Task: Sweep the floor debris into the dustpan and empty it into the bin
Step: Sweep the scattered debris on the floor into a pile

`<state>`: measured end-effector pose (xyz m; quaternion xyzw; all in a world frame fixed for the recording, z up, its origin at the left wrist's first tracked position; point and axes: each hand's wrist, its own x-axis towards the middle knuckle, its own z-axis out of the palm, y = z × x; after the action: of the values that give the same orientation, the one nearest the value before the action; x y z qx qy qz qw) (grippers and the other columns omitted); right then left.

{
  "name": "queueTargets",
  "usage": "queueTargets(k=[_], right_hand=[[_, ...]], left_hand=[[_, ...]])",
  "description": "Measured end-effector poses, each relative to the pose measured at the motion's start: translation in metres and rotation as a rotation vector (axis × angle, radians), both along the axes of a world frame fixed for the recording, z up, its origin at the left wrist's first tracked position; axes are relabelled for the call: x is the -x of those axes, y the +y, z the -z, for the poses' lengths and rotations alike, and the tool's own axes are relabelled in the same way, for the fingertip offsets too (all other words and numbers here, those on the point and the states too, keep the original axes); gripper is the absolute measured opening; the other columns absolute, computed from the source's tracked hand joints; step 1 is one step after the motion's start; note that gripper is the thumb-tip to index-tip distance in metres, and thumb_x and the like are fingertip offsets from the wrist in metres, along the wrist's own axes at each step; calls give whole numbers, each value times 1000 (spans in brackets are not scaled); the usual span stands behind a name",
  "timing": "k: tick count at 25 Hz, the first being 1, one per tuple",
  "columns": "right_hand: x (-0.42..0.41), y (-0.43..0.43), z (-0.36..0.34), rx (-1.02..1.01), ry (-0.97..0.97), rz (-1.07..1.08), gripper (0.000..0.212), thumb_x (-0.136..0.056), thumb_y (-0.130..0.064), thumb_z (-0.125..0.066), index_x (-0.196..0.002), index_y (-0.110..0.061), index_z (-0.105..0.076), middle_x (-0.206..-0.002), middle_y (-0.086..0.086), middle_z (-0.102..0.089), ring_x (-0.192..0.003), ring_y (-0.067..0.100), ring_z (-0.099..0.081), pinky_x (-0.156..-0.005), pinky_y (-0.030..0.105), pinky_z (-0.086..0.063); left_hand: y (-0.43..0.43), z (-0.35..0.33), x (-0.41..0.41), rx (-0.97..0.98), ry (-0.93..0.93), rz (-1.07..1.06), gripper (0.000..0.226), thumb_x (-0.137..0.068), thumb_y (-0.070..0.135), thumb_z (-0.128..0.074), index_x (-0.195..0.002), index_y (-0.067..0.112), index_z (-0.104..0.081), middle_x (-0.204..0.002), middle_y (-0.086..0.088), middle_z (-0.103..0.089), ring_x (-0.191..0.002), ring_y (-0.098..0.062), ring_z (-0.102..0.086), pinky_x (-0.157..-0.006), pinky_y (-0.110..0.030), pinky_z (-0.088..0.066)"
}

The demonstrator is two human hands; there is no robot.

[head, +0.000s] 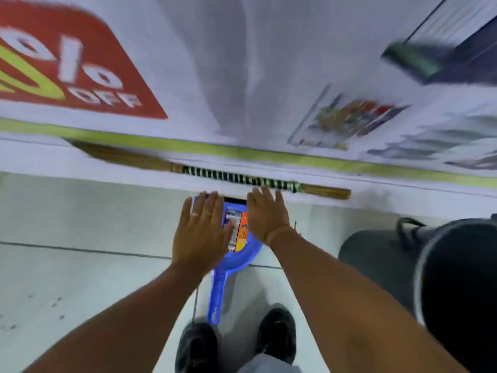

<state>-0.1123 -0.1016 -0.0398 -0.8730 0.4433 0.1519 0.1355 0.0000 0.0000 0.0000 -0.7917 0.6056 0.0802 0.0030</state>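
Observation:
A blue dustpan [236, 258] lies on the pale tiled floor, its handle pointing back toward my feet and a colourful printed label in its scoop. A stick broom [204, 172] with a black-and-green wrapped grip lies flat along the foot of the wall, just beyond the pan. My left hand [203, 232] hovers over the pan's left side, fingers spread and holding nothing. Over the pan's right edge, my right hand [267, 215] is also spread and bare, its fingertips close to the broom's grip. A black bin [457, 289] stands at the right.
A white wall panel with a red discount sign [67, 65] and a yellow-green stripe [242, 152] rises ahead. Small dark specks [51, 305] dot the floor at the left. My black shoes [277, 335] stand just behind the pan's handle. The view is motion-blurred.

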Motion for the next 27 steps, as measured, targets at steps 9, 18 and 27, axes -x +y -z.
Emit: queueTargets(k=[9, 18, 27], right_hand=[[-56, -62, 175, 36, 268, 83, 46, -94, -3, -32, -140, 2, -37, -143, 21, -38, -135, 37, -33, -113, 63, -12], [-38, 47, -2, -429, 96, 140, 42, -94, -19, -46, -133, -5, -41, -133, 17, -53, -120, 37, -55, -92, 44, -47], [-67, 183, -269, -886, 258, 259, 55, -94, -13, -45, -147, -9, -29, -142, 23, -46, -129, 38, -48, -105, 44, -38]], left_hand=[[15, 191, -11, -81, 80, -85, 75, -91, 55, -11, -136, 1, -39, -139, -18, -48, -133, -33, -39, -114, -46, -19], [74, 32, 8, -238, 177, -363, 64, -88, 44, -26, -131, -1, -43, -125, -20, -60, -122, -34, -52, -109, -56, -24], [184, -221, -16, -132, 270, -501, 54, -90, 40, -30, -119, 3, -57, -106, -19, -70, -109, -31, -62, -102, -54, -37]])
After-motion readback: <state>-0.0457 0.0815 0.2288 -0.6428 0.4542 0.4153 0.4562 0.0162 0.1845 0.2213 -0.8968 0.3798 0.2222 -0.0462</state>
